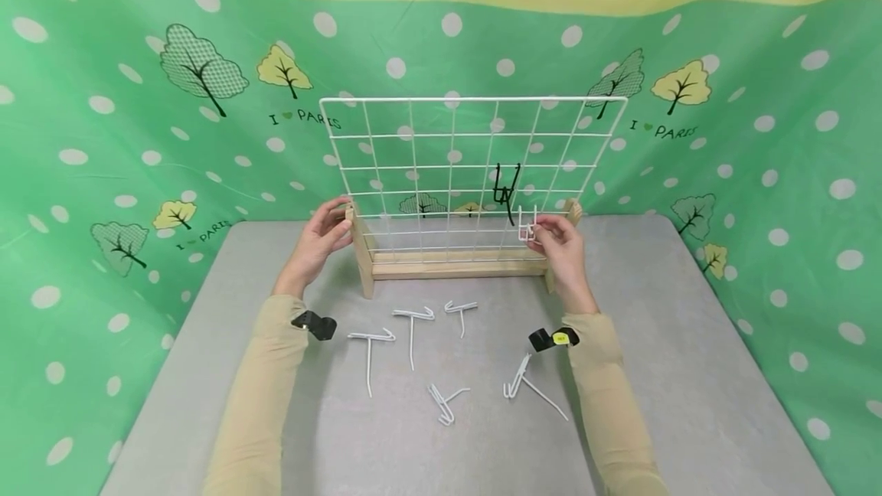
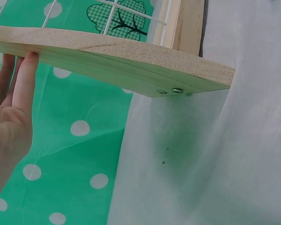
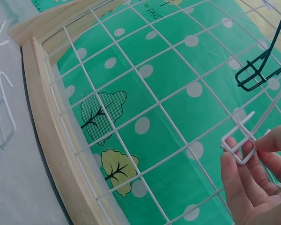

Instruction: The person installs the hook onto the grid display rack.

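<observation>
A white wire grid panel [image 1: 475,99] stands upright in a wooden base [image 1: 458,271]. My left hand [image 1: 318,242] is at the upper end of the left wooden side piece [image 1: 362,259]; in the left wrist view its straight fingers touch the outer face of that wood [image 2: 131,68]. With the thumb and fingers of my right hand [image 1: 563,249] I pinch a white wire hook [image 3: 239,143] by its squarish frame, in front of the grid's lower right part. Just up and left of it in the head view, a black wire hook [image 1: 505,194] hangs on the grid.
Several white wire hooks lie on the grey tabletop in front of the stand, one [image 1: 370,337] at the left and another [image 1: 521,379] near the right forearm. Green dotted cloth [image 1: 241,197] hangs behind and at both sides.
</observation>
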The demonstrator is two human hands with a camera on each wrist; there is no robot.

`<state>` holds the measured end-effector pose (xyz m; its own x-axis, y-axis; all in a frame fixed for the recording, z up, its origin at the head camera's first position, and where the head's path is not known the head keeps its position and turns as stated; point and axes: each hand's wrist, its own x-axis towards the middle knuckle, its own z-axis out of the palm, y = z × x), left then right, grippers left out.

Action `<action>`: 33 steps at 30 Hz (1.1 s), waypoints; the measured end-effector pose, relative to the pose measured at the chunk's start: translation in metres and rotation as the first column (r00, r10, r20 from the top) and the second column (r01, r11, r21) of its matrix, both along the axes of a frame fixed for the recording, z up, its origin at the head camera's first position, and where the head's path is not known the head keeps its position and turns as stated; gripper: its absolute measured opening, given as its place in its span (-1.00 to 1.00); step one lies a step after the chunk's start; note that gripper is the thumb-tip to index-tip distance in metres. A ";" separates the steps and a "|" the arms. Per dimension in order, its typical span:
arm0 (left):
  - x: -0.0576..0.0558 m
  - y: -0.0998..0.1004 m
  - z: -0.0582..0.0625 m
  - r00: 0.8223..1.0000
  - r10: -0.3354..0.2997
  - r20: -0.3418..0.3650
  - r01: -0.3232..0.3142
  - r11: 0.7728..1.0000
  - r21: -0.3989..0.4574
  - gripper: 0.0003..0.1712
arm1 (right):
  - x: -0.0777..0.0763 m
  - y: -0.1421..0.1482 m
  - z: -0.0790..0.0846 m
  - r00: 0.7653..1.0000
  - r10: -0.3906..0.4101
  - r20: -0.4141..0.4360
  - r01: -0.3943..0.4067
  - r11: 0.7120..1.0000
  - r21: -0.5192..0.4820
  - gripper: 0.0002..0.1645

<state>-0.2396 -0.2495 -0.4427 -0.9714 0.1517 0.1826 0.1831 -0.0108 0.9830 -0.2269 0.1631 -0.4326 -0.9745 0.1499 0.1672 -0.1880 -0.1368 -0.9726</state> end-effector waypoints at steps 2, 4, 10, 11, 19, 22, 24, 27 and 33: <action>0.000 0.000 0.000 1.000 0.001 -0.003 -0.001 1.000 0.000 -0.52 | -0.001 0.000 0.000 1.000 -0.003 -0.004 0.003 1.000 -0.006 -0.70; -0.001 0.000 0.000 1.000 0.001 -0.005 -0.001 1.000 0.002 -0.51 | -0.003 -0.001 -0.001 1.000 -0.002 -0.006 0.002 1.000 -0.018 -0.71; 0.000 0.000 -0.001 1.000 0.005 0.003 -0.005 1.000 -0.002 -0.52 | -0.005 -0.002 -0.009 1.000 0.004 0.016 -0.003 0.998 -0.064 -0.71; 0.001 0.000 -0.001 1.000 0.005 0.003 -0.004 1.000 -0.003 -0.52 | -0.005 -0.002 -0.011 1.000 0.002 0.022 0.000 0.997 -0.075 -0.70; 0.000 0.001 -0.003 1.000 0.003 0.005 -0.003 1.000 0.002 -0.51 | -0.005 -0.001 -0.022 0.999 -0.013 0.041 0.016 0.997 -0.070 -0.72; 0.001 0.002 -0.003 1.000 0.008 0.006 -0.008 1.000 0.003 -0.52 | -0.003 0.000 -0.024 0.999 -0.022 0.043 0.024 0.999 -0.027 -0.74; 0.001 0.002 -0.003 1.000 0.013 0.007 -0.013 1.000 0.000 -0.53 | -0.002 0.000 -0.024 0.998 -0.026 0.052 0.026 1.000 -0.006 -0.76; 0.001 0.002 -0.003 1.000 0.014 0.007 -0.014 1.000 0.002 -0.53 | 0.000 0.000 -0.027 0.997 -0.020 0.072 0.020 1.000 0.009 -0.80; 0.000 0.001 -0.004 1.000 0.016 0.005 -0.016 1.000 -0.017 -0.52 | 0.004 0.001 -0.035 0.993 -0.019 0.116 0.010 0.998 0.070 -0.77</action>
